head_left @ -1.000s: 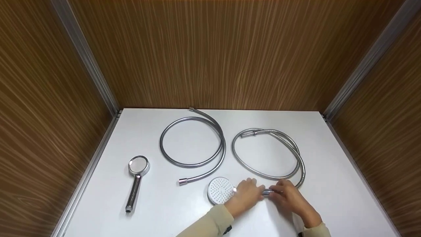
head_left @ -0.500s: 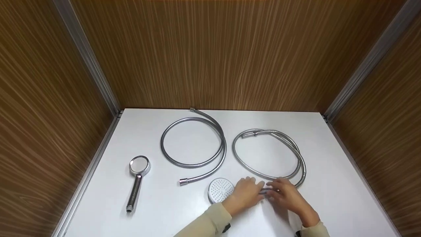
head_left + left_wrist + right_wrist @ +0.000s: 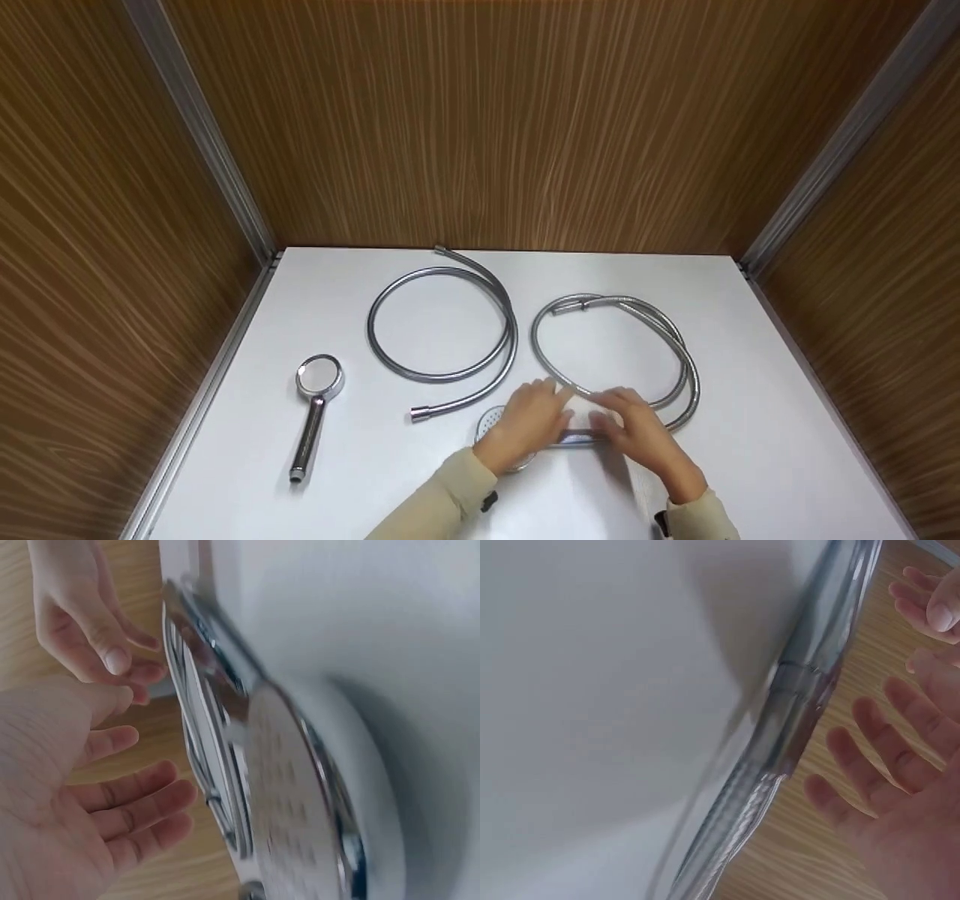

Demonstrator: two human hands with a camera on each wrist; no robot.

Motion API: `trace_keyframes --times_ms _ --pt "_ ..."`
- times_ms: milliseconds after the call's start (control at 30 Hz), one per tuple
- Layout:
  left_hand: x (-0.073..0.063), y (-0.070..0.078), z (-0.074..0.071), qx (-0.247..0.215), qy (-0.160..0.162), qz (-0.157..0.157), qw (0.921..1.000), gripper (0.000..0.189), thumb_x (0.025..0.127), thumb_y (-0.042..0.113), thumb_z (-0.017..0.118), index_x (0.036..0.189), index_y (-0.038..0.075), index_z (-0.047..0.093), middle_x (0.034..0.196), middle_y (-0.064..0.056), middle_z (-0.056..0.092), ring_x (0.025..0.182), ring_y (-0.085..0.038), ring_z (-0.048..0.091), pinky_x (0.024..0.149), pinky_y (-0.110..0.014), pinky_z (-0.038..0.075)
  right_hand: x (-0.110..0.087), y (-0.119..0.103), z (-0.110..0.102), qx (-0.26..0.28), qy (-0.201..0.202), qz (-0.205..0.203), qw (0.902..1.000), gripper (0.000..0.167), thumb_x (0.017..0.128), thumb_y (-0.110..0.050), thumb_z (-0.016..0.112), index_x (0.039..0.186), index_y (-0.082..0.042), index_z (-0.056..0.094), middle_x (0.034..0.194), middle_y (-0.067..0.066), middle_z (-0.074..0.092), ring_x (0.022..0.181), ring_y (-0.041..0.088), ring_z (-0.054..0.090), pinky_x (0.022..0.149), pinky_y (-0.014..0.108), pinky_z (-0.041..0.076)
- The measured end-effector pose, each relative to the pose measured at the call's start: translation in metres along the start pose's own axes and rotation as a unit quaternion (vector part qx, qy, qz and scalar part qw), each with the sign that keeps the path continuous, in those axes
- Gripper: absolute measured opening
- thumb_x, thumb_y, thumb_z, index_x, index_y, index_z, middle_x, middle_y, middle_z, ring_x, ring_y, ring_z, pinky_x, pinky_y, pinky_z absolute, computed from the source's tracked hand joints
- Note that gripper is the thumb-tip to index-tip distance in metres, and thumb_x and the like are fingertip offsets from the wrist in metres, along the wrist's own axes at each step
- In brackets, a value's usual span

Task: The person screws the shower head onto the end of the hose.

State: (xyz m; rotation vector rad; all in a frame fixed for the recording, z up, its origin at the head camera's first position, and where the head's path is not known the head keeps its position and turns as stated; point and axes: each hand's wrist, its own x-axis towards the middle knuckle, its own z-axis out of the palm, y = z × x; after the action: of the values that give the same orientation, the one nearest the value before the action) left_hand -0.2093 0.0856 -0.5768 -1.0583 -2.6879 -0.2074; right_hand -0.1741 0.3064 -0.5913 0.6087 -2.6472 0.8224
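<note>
A chrome shower head [image 3: 491,421] with a dotted spray face lies near the table's front, its handle [image 3: 576,439] pointing right. In the right wrist view, a metal connector [image 3: 776,724] joins the handle to a ribbed shower hose [image 3: 724,832]. That hose [image 3: 696,382] coils behind the hands at the right. My left hand [image 3: 525,420] hovers over the neck of the shower head, partly covering its face, with fingers loosely spread and nothing in them. Holding nothing either, my right hand [image 3: 637,431] is above the handle's hose end, fingers apart.
Another shower head [image 3: 319,376] with a dark handle lies at the left of the white table [image 3: 360,480]. A second coiled hose [image 3: 511,337] sits in the middle, its near end pointing left. Wood-grain panels [image 3: 480,127] enclose the back and both sides.
Both hands have let go of the shower head's handle and the hose end, rising and shifting left. More of the handle now shows between them.
</note>
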Motion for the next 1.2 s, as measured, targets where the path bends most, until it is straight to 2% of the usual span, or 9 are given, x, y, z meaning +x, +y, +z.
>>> trace_keyframes --times_ms 267,500,567,800,967,1200 --pt "-0.013 -0.032 -0.005 0.008 0.046 -0.023 0.9986 0.036 0.105 0.032 0.061 0.138 0.017 0.063 0.097 -0.004 0.069 0.080 -0.019 0.067 0.073 -0.031 0.057 0.022 -0.013 0.016 0.006 0.000 -0.025 0.9997 0.030 0.093 -0.006 0.078 0.122 0.000 0.074 0.115 0.014 0.074 0.108 0.032 0.069 0.095 0.052 0.057" --pt "-0.026 -0.057 -0.007 0.022 0.131 -0.043 0.9902 0.032 0.100 0.026 0.068 0.130 0.013 0.068 0.094 -0.006 0.071 0.079 -0.022 0.069 0.071 -0.033 0.058 0.041 -0.030 0.030 0.021 -0.027 -0.030 0.9989 0.028 0.099 -0.015 0.074 0.125 -0.004 0.073 0.122 0.012 0.074 0.115 0.033 0.068 0.100 0.053 0.055" --pt "-0.029 -0.063 -0.009 0.012 0.137 -0.051 0.9892 0.032 0.100 0.025 0.069 0.129 0.013 0.068 0.095 -0.007 0.071 0.080 -0.023 0.070 0.071 -0.034 0.058 0.046 -0.035 0.034 0.025 -0.036 -0.028 0.9986 0.028 0.099 -0.016 0.073 0.125 -0.005 0.072 0.122 0.011 0.074 0.116 0.032 0.068 0.101 0.052 0.055" --pt "-0.044 -0.084 -0.017 0.003 0.126 -0.076 0.9891 0.032 0.099 0.021 0.069 0.129 0.012 0.068 0.096 -0.009 0.072 0.081 -0.025 0.070 0.071 -0.036 0.058 0.057 -0.054 0.049 0.036 -0.058 -0.042 0.9968 0.030 0.100 -0.018 0.072 0.127 -0.006 0.072 0.123 0.012 0.073 0.117 0.031 0.068 0.101 0.051 0.056" --pt "-0.059 -0.099 -0.021 -0.004 0.144 -0.080 0.9863 0.031 0.097 0.018 0.071 0.127 0.010 0.068 0.094 -0.011 0.071 0.080 -0.026 0.069 0.070 -0.037 0.057 0.067 -0.067 0.058 0.031 -0.059 -0.069 0.9954 0.030 0.100 -0.019 0.073 0.127 -0.007 0.072 0.122 0.012 0.074 0.117 0.030 0.068 0.103 0.050 0.055" --pt "-0.081 -0.120 -0.022 0.005 0.164 -0.086 0.9826 0.025 0.094 0.014 0.073 0.119 0.007 0.071 0.091 -0.012 0.070 0.076 -0.028 0.068 0.065 -0.039 0.056 0.076 -0.082 0.071 0.043 -0.079 -0.083 0.9925 0.033 0.102 -0.023 0.070 0.130 -0.004 0.070 0.124 0.012 0.072 0.118 0.030 0.067 0.105 0.048 0.054"
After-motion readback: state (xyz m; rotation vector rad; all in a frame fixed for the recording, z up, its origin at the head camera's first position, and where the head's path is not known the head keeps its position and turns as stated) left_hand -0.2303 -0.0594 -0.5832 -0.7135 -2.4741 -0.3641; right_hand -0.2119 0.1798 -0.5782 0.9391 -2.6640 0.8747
